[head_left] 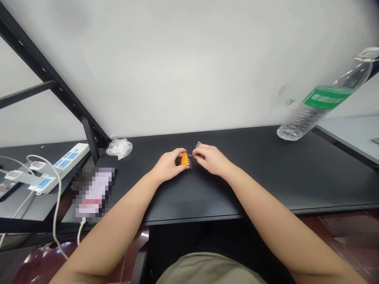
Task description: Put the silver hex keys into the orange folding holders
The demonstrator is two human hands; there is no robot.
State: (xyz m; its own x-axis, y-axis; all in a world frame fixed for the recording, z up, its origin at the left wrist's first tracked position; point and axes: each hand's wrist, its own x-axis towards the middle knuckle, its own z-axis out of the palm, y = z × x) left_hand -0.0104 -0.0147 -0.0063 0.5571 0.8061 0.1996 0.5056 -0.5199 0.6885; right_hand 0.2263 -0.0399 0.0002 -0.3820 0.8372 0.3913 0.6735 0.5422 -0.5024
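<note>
Near the middle of the black table (177, 201), my left hand (171, 164) is closed round an orange holder (184, 159) with a row of dark metal pieces in it. To its right, my right hand (211, 158) pinches a thin metal piece (190, 155) whose left end meets the orange holder. Several thin metal prongs (198, 144) stick out above the right hand's fingers. What they belong to is hidden behind those fingers.
A crumpled clear plastic bag (120, 148) lies at the back left. Left of my arm is a blurred-out phone (96, 193) on a white cable. A white power strip (63, 165) stands farther left. At the back right, a large clear bottle (322, 100) has a green label.
</note>
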